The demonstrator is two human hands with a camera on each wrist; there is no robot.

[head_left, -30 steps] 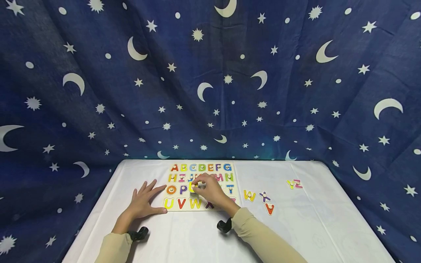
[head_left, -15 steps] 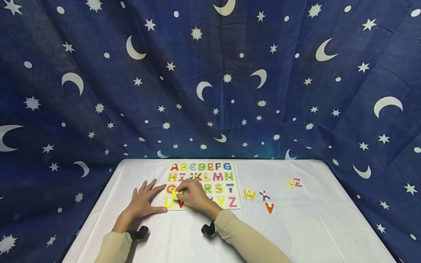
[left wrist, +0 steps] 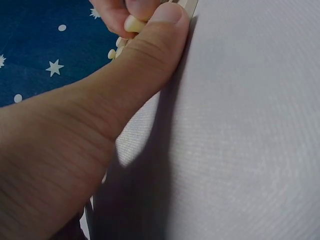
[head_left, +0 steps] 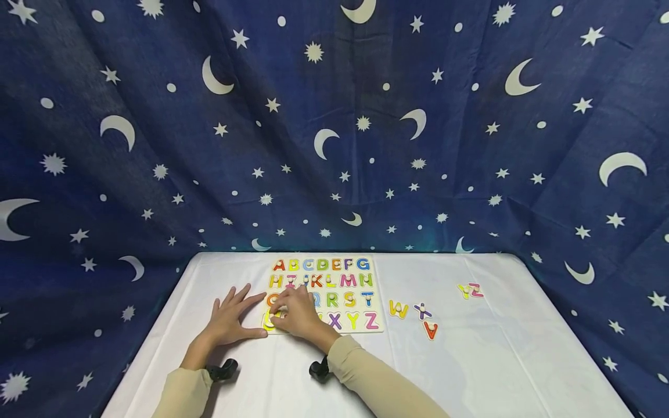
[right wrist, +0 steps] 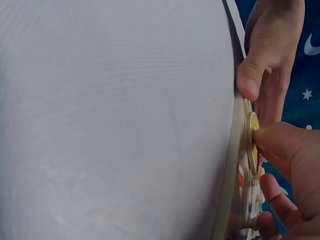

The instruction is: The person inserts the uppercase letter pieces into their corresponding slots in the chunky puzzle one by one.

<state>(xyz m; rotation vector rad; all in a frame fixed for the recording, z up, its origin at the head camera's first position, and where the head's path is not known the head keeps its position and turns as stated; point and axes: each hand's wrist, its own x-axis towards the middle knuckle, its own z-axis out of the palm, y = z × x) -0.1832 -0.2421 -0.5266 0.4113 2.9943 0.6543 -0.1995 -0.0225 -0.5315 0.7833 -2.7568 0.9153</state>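
Note:
My right hand [head_left: 299, 312] pinches the knob [left wrist: 134, 24] of a yellow letter U puzzle piece [right wrist: 253, 145] between thumb and finger. In the head view the U overlaps the front left corner of the wooden alphabet board [head_left: 378, 313], over its printed U spot. Seen from the right wrist, the piece stands edge-on along the board's face. My left hand [head_left: 231, 316] has its fingers spread and straight, with the thumb [left wrist: 167, 22] right at the board's front left corner. Knobbed letters fill the upper rows; part of the lower rows is hidden behind my right hand.
Right of the board lie loose letters: a yellow W [head_left: 398, 309], a purple X [head_left: 422, 311] and a red V [head_left: 430, 330]. Farther right, a yellow Y [head_left: 464, 291] and a pink Z [head_left: 475, 290] lie together. A starry blue curtain [head_left: 334, 174] hangs behind the white-covered table [head_left: 496, 360].
My right hand has carried the yellow U leftward and toward me, from the board's middle to its front left corner. My left hand stays in place.

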